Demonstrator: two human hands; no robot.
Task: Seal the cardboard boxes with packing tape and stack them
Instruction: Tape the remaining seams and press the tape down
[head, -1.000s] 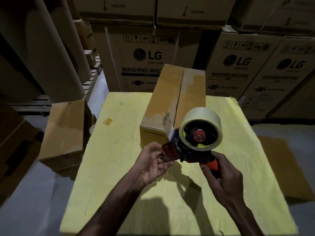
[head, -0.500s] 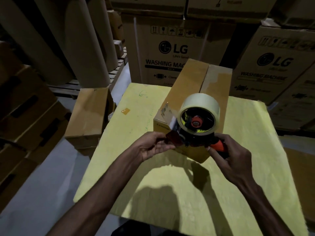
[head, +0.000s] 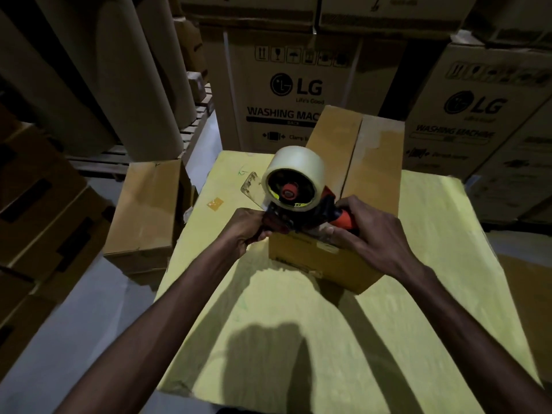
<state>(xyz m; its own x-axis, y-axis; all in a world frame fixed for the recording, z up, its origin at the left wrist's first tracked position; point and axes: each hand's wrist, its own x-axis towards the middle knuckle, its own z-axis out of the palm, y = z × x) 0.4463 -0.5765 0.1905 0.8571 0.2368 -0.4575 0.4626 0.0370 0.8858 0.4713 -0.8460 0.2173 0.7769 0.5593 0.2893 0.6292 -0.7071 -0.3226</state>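
The right hand (head: 369, 234) is wrapped round the orange handle of the black-framed tape dispenser (head: 294, 186), which carries a fat, pale roll of packing tape. The left hand (head: 246, 231) pinches the dispenser's front end, beside a loose clear tape tail (head: 252, 186). The tool is held at the near top edge of the long brown cardboard box (head: 373, 162), which lies on the yellow-covered bench (head: 433, 264) with its two top flaps closed. A second brown cardboard box (head: 146, 210) stands just beside the bench's left edge.

To seal it well, I judge the tail should first be stuck to the near end face and rubbed flat. The dispenser should then be drawn straight along the centre seam so the tape straddles both flaps. Firm downward pressure is needed (slack tape wrinkles), and the cut should come only past the far edge.

The tall brown carton behind (head: 298, 91) reads "LG", "Life's Good" and "WASHING MAC…", under a row of handling symbols. The carton to its right (head: 475, 106) reads "LG" and "WASHING MACHINE". Print on the box's near face is too dim to read.
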